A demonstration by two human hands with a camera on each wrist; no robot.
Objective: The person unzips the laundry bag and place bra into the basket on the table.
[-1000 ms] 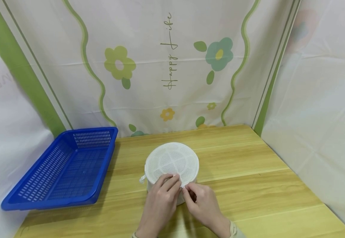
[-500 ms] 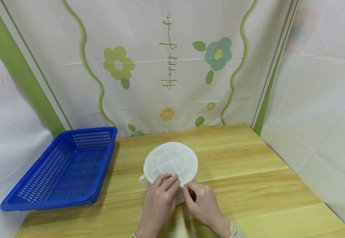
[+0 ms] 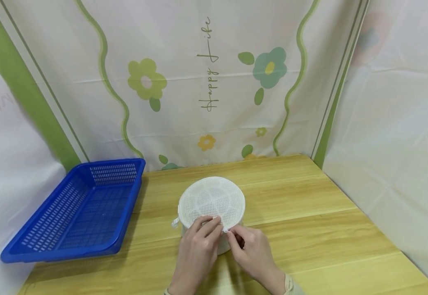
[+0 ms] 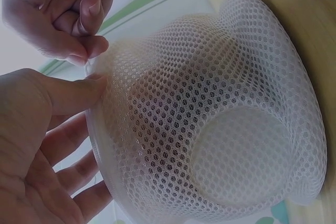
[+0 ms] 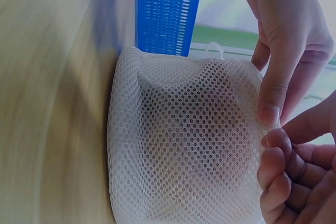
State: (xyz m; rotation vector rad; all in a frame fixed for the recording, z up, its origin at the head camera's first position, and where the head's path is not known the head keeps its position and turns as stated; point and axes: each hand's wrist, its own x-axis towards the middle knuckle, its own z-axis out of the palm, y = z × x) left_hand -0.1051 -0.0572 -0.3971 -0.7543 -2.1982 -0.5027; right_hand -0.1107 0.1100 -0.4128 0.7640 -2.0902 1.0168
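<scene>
A round white mesh laundry bag (image 3: 214, 198) stands upright on the wooden table, its flat mesh top facing up. Something darker shows through its side wall (image 4: 173, 103), but I cannot tell what. My left hand (image 3: 199, 250) grips the near rim, fingers over the top and thumb (image 4: 86, 90) against the side. Just right of it, my right hand (image 3: 252, 252) pinches a small white zipper pull (image 3: 225, 230) at the rim with thumb and curled fingers. The right fingertips (image 5: 275, 163) partly hide the pull. A white loop (image 3: 176, 222) sticks out from the bag's left side.
A blue plastic basket (image 3: 130, 217) with slotted walls stands on the left of the wooden table (image 3: 310, 229). White floral curtains (image 3: 178, 102) close off the back and both sides.
</scene>
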